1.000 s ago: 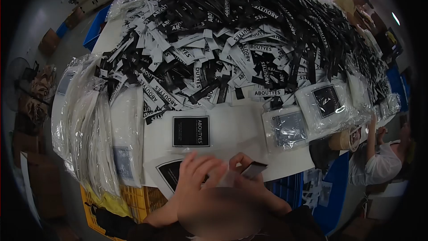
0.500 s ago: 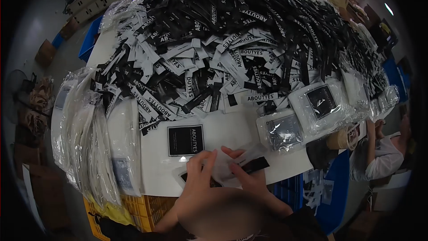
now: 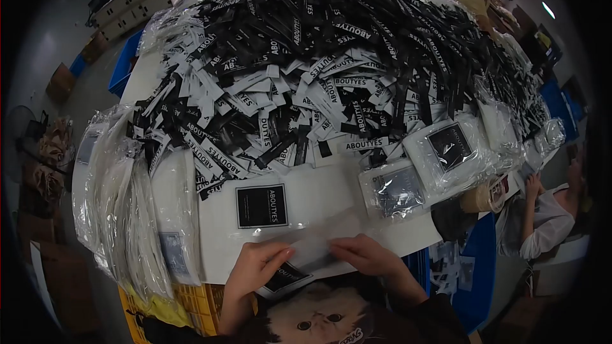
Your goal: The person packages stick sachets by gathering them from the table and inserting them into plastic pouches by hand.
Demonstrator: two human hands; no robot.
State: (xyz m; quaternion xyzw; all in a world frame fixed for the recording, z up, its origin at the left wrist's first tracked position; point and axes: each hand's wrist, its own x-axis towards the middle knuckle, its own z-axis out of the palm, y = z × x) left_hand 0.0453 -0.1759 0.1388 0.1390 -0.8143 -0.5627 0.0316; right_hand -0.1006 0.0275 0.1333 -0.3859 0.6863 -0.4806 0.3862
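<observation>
Near the table's front edge, a translucent bag is stretched between my two hands, partly blurred. My left hand pinches its left side between thumb and fingers. The right side is pinched by my right hand. Below the bag, close to my left hand, lies a black printed label on another white bag, partly covered. Just beyond my hands, a white bag with a square black label lies flat on the table. Behind it rises a large heap of black and white printed strips.
Clear-wrapped packs stand in a row at the left, and more wrapped packs lie at the right. A yellow crate and a blue bin sit below the table. Two other people are at the right, beside a cup.
My hands have moved apart, pulling the translucent bag out between them. The dark strip seen by my right hand is no longer visible there. The view has shifted slightly.
</observation>
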